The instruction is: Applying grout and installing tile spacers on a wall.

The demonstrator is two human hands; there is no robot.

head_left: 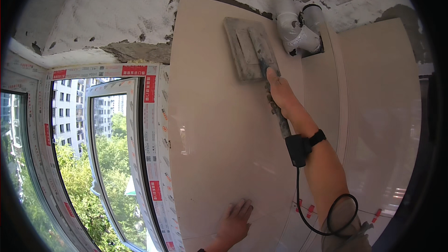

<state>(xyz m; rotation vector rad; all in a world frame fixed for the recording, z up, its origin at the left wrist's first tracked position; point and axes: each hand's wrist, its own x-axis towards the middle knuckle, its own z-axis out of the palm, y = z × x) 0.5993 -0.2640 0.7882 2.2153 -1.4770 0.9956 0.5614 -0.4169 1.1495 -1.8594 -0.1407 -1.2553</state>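
A large beige wall tile [210,107] stands upright against the wall in front of me. My right hand [281,91] is closed around the handle of a dusty grey tool with a flat rectangular plate [246,51], which looks like a tile tamping paddle. Its plate lies against the tile's upper part, left of the pipe. The dirty handle runs down past my fingers toward my wrist. Low on the tile, my left hand [235,223] rests with its fingers extended and holds nothing.
A grey pipe [291,23] bends out of the wall beside the tile's upper right edge. More tiles [373,112] cover the right wall, with red clips [310,211] at lower joints. An open window [112,158] stands left. From a black wrist-strapped box [295,150] hangs a looped cable [298,196].
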